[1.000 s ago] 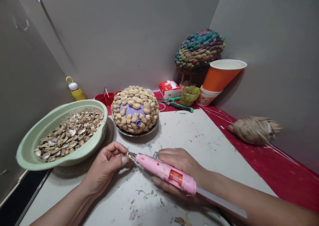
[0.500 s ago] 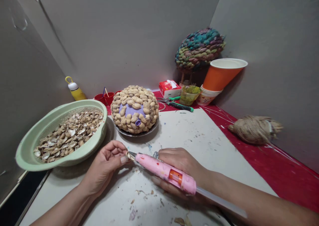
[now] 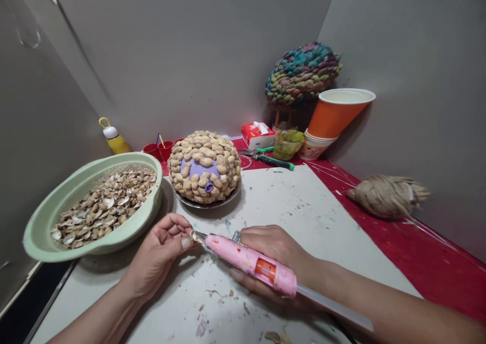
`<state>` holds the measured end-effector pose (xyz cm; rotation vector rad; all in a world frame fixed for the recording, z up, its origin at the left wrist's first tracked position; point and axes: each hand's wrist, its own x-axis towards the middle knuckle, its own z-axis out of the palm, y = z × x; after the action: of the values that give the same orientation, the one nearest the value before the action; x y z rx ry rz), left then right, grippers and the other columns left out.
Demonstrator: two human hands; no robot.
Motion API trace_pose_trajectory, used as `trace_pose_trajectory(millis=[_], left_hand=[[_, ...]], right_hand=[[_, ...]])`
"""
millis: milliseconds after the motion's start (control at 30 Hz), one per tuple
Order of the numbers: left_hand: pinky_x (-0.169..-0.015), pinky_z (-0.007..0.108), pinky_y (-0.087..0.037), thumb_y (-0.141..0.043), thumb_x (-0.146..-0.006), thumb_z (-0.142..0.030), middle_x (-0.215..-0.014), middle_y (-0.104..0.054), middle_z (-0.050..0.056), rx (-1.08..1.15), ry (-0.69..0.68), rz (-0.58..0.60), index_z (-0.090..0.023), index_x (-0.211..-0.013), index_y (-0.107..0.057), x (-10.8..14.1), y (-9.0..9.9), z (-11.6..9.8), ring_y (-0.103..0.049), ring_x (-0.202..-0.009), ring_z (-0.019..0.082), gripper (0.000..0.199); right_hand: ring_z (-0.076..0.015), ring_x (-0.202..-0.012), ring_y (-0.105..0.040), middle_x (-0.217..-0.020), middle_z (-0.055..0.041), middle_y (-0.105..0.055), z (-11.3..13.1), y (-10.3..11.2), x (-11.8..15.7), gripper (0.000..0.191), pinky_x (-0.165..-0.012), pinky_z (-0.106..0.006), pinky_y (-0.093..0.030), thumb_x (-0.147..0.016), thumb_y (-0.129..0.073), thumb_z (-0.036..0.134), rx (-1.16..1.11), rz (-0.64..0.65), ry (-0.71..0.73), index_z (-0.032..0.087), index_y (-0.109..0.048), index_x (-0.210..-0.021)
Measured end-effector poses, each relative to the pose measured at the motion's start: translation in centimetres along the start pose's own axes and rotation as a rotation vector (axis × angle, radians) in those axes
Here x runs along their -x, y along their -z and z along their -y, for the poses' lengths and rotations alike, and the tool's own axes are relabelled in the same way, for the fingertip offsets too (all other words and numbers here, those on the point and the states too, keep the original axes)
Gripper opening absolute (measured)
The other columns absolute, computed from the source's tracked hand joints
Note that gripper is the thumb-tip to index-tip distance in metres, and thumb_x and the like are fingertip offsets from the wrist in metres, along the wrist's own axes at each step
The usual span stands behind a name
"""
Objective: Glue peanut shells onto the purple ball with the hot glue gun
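Between its thumb and fingers, my left hand (image 3: 165, 248) pinches a peanut shell (image 3: 196, 237). My right hand (image 3: 271, 253) is wrapped round a pink glue gun (image 3: 246, 259), its dark nozzle at the shell; whether they touch cannot be told. A clear glue stick (image 3: 334, 307) sticks out of the gun's back. Behind my hands, a ball covered in peanut shells (image 3: 224, 169) rests on a metal dish (image 3: 212, 203), with a purple balloon (image 3: 197, 169) showing through a gap. A green colander (image 3: 114, 243) on the left holds many peanut shells (image 3: 102, 212).
Along the back stand a yellow bottle (image 3: 117, 140), red cups (image 3: 166, 149), a tissue box (image 3: 258, 135), pliers (image 3: 271, 159), a yellowish bowl (image 3: 287, 144), paper cups (image 3: 334, 114) and a colourful tree model (image 3: 301, 76). Twine (image 3: 385, 196) lies right. Scraps dot the board (image 3: 288, 202).
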<state>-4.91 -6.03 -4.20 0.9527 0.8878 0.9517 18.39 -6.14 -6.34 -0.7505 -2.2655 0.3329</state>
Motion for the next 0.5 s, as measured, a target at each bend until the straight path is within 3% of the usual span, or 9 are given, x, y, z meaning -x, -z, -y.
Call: trace_pose_trajectory(millis=[500], left_hand=[[-0.072,0.022,-0.046,-0.076,-0.074,-0.019,-0.081,-0.062,0.000,-0.018,-0.041,-0.020,-0.018,-0.087,-0.062,-0.03,0.16,0.00,-0.057,-0.073,0.011,0.019]], right_hand=[[-0.0119,-0.049,-0.037,-0.054,0.0032,-0.042,0.27,0.23,0.05,0.031,-0.047,-0.026,-0.030,-0.088,-0.047,0.036,0.076,0.040,0.002,0.021,-0.043,-0.062]])
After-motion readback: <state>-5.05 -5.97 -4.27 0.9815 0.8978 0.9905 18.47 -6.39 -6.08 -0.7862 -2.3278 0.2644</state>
